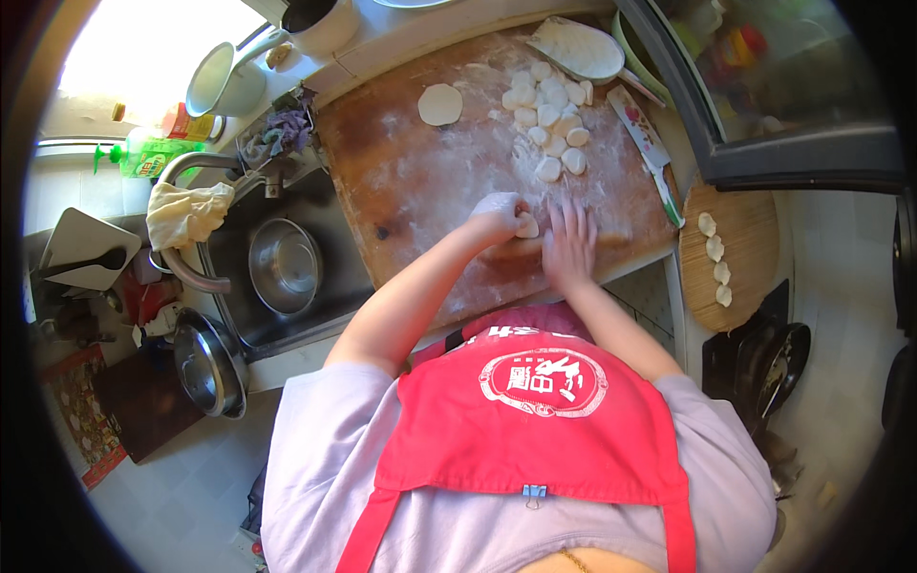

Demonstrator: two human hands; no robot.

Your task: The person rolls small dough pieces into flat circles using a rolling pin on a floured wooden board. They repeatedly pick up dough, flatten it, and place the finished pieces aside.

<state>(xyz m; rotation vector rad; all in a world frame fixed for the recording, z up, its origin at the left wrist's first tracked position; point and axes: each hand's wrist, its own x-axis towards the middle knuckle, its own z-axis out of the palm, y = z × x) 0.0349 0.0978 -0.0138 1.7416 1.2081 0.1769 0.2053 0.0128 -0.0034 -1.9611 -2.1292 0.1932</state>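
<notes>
My left hand point(499, 214) pinches the edge of a small flattened dough piece point(528, 226) over the floured wooden board point(401, 186). Beside it my right hand point(569, 242) lies palm down with fingers stretched out, slightly blurred. Under that palm runs what looks like a wooden rolling pin point(519, 250), mostly hidden and close in colour to the board. Farther up the board sit several floured dough pieces point(549, 115) in a loose cluster. One rolled round dough wrapper point(440, 104) lies apart from them, to the left.
At the board's right edge rests a knife point(641, 129) with a green and white handle. A flour-covered scoop point(580, 49) lies at the back. Dumplings point(715, 248) line a round wooden board point(745, 258) on the right. A steel bowl point(285, 266) is in the sink point(236, 301). An open window frame point(788, 161) juts in.
</notes>
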